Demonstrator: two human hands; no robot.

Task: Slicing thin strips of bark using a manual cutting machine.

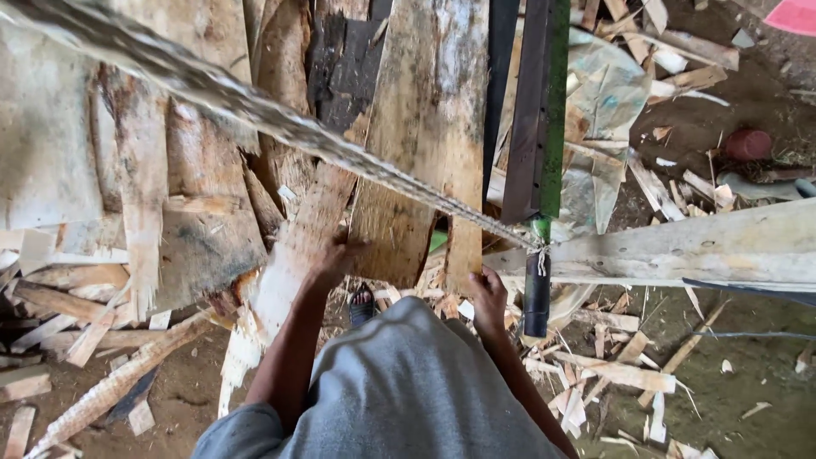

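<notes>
Both hands grip the wide pale wood slab (425, 127) leaning upright before the person, the left hand (336, 255) clamped on its lower left edge, the right hand (489, 293) closed on its lower right edge, beside the dark post (537, 293).

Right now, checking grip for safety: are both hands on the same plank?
No: the left hand grips a narrow slab, the right hand a wider plank.

grey short-sleeved shirt (408, 382), dark sandal (361, 303)
</notes>
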